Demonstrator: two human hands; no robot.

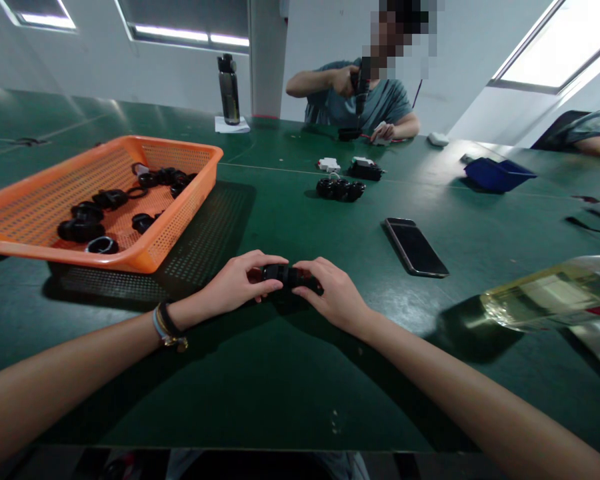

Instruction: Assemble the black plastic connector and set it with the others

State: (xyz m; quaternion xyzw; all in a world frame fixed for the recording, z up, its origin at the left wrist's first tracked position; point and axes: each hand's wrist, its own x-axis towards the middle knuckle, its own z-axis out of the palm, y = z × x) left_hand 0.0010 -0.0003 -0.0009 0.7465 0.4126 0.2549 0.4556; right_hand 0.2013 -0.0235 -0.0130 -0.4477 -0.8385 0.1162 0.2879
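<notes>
A small black part [283,275] is held between both of my hands, just above the green table [290,373]. My left hand [240,281] pinches its left end with thumb and fingers. At its right end, the thumb and fingers of my right hand [333,293] are closed round it. Exactly where the part ends inside my fingers is hidden. An orange basket [150,257] with several black round parts [83,229] inside stands to the left. Beyond my hands, a cluster of black round parts [340,189] lies on the table.
A phone [417,248] lies right of centre, near a bottle of yellowish liquid [555,293]. A blue tray [499,175], small white and black parts [365,168] and a dark bottle [229,91] stand farther back. Across the table a person [350,97] holds a tool.
</notes>
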